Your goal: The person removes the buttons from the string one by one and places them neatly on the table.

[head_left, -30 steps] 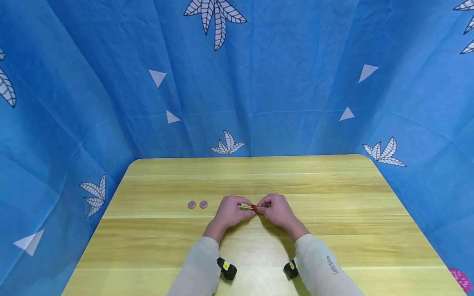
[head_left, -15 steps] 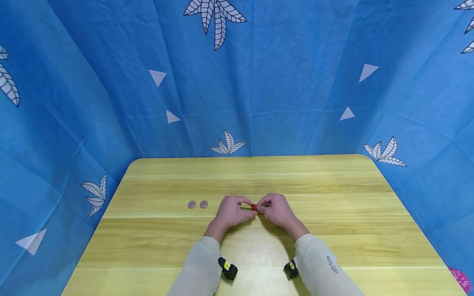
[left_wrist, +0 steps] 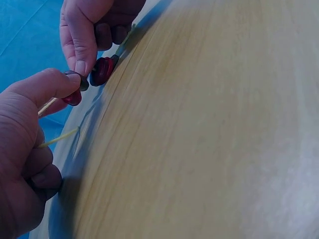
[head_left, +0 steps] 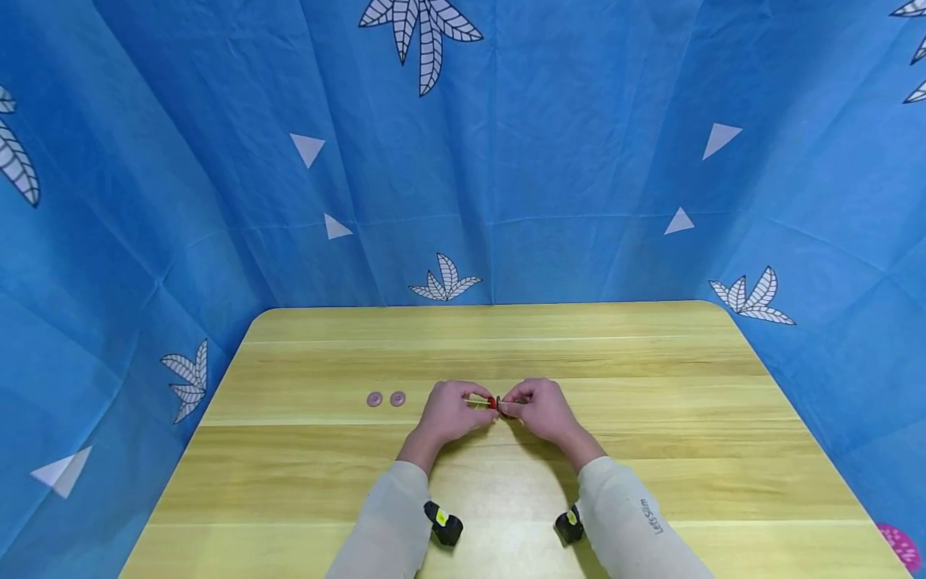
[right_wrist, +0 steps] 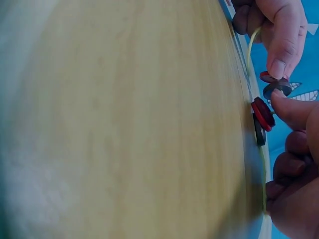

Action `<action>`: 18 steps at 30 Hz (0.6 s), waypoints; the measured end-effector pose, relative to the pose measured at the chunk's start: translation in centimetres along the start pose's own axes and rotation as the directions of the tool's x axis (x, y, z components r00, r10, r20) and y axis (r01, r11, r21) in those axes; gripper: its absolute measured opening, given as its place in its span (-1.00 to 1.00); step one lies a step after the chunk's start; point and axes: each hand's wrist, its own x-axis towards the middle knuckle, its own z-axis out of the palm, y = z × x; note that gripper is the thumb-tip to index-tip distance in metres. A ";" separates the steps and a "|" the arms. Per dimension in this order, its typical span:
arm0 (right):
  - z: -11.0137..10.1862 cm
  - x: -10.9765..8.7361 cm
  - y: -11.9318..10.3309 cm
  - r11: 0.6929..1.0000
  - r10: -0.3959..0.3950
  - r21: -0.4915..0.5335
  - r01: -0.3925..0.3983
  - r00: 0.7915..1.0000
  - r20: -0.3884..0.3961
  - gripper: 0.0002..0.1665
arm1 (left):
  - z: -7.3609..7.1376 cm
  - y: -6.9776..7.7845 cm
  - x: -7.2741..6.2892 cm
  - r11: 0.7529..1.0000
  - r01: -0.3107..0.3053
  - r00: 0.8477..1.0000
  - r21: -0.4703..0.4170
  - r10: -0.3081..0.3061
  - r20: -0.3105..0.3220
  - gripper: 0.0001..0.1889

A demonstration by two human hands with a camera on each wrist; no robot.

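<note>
My left hand pinches a red button between thumb and finger. A yellow string runs from that hand. Opposite it, the thumb and finger of my right hand pinch a dark grey button, which stands right at the red one. More buttons, a dark red one and a black one, hang together on the string by the right fingers. The fingertips of both hands almost meet low over the wooden table.
Two pinkish buttons lie side by side left of the hands, one pink button and another pink button. A blue patterned curtain hangs behind and along both sides of the table. Small black wrist cameras sit at the sleeves.
The red button has shifted slightly left at the left fingertips, and a dark button edge now shows between it and the right fingers. Both arms stay nearly where they were.
</note>
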 end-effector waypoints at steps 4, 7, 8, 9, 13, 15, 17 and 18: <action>0.0 0.0 0.1 1.000 0.015 0.026 -0.015 1.000 0.004 -0.84 | -0.1 0.0 0.0 1.000 0.005 1.000 -0.010 -0.005 -0.005 -0.74; 0.0 0.0 0.2 0.998 0.035 0.052 -0.036 0.999 0.012 -0.84 | -0.3 0.0 -0.2 1.000 0.012 1.000 -0.011 -0.012 -0.007 -0.72; 0.1 0.0 0.2 0.997 0.042 0.057 -0.043 0.999 0.014 -0.84 | -0.4 0.1 -0.2 1.000 0.015 1.000 -0.007 -0.015 -0.008 -0.72; 0.1 0.0 0.3 0.997 0.048 0.060 -0.048 0.999 0.014 -0.84 | -0.5 0.1 -0.3 1.000 0.019 1.000 -0.006 -0.019 -0.010 -0.72; 0.1 0.1 0.4 0.996 0.052 0.073 -0.053 0.999 0.012 -0.83 | -0.8 0.1 -0.4 1.000 0.029 0.999 0.000 -0.029 -0.019 -0.72; 0.1 0.0 0.3 0.996 0.049 0.077 -0.049 0.999 0.012 -0.84 | -0.9 0.1 -0.4 1.000 0.029 0.999 0.003 -0.029 -0.023 -0.72; 0.1 0.0 0.2 0.996 0.047 0.080 -0.048 0.999 0.014 -0.84 | -1.1 -0.1 -0.4 0.999 0.032 0.999 0.009 -0.032 -0.031 -0.72; 0.0 0.0 0.1 0.995 0.048 0.083 -0.049 0.999 0.017 -0.84 | -1.1 -0.2 -0.4 0.999 0.034 0.999 0.015 -0.034 -0.035 -0.72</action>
